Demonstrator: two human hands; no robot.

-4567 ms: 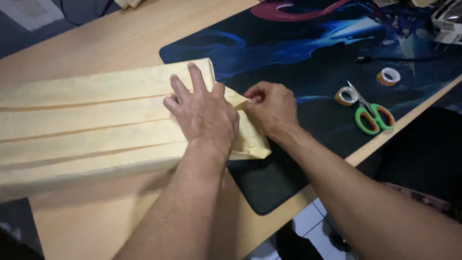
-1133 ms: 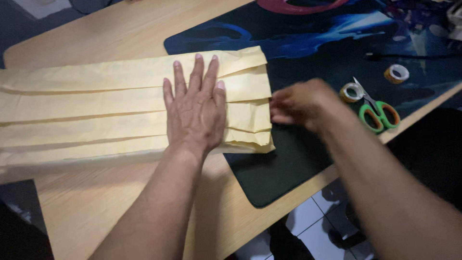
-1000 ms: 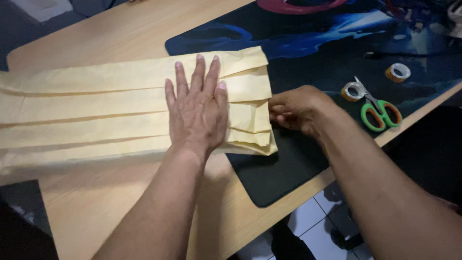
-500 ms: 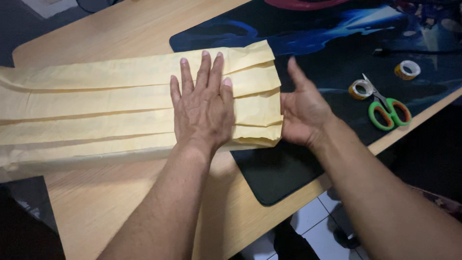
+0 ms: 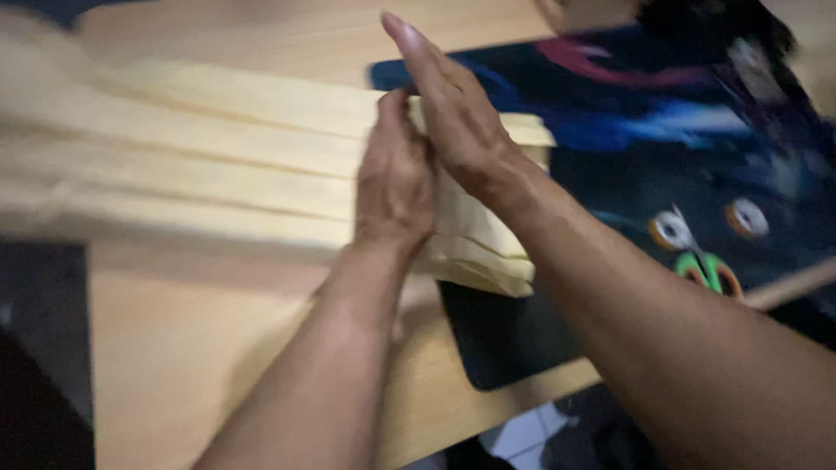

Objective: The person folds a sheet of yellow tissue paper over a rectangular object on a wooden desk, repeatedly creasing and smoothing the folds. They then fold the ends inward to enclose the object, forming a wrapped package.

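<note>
Head view: both hands, left hand (image 5: 394,187) and right hand (image 5: 455,122), press long pleated yellow paper (image 5: 218,161).

Left hand (image 5: 394,187) presses flat on pleated yellow paper (image 5: 218,157) while right hand (image 5: 453,113) lies open across it, scissors (image 5: 705,265) well apart
</note>
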